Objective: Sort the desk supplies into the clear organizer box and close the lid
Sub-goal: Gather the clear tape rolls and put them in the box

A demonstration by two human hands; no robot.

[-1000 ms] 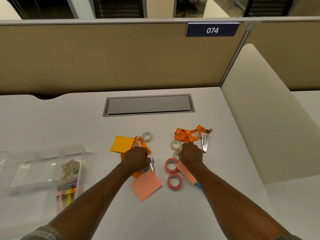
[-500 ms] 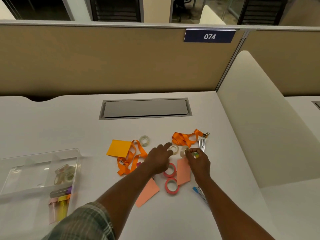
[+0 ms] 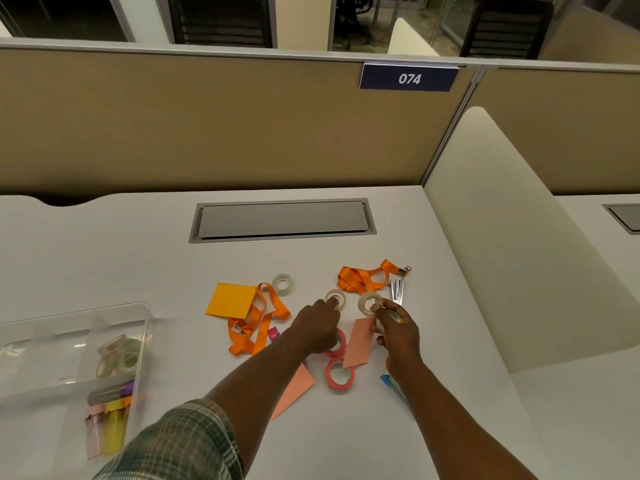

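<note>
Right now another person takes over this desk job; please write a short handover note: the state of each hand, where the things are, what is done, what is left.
Left hand: fingertips on a white tape roll, not lifted.
Right hand: pinching a second white tape roll and already holding another small roll.
Clear plastic organizer box: open at the left, with tape rolls and markers inside.
Done: those items are sorted.
Left on the white desk: two orange lanyards, orange sticky pad, clear tape roll, two pink tape rings, pink notes, metal clip, pens. Then close the lid.
</note>
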